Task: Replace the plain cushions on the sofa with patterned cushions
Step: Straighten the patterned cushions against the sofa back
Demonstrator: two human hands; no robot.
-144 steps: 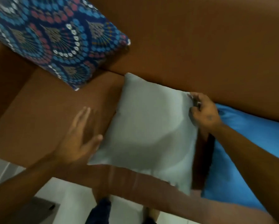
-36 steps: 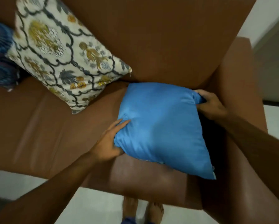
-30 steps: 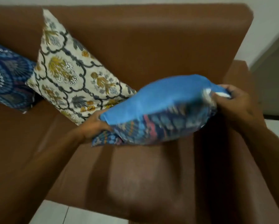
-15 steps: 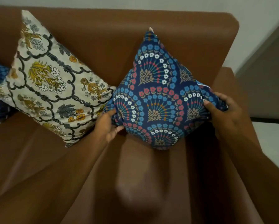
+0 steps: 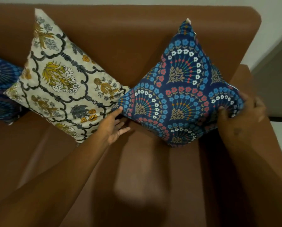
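Note:
A navy cushion [image 5: 181,89] with blue, red and white fan patterns stands on one corner against the backrest of the brown sofa [image 5: 137,38], at its right end. My right hand [image 5: 240,115] grips the cushion's right corner. Fingers spread, my left hand [image 5: 114,126] lies just below the cushion's left corner with nothing in it. Left of it leans a cream floral cushion [image 5: 63,82]. A second navy patterned cushion [image 5: 1,89] shows at the far left edge.
The sofa's right armrest [image 5: 245,145] runs under my right arm. Bare seat leather [image 5: 137,177] spreads in front of the cushions. A pale wall [image 5: 274,22] and a grey floor strip lie to the right of the sofa.
The plain blue side was turned over to its patterned face and the cushion was stood against the backrest. My left hand has since let go of its left corner.

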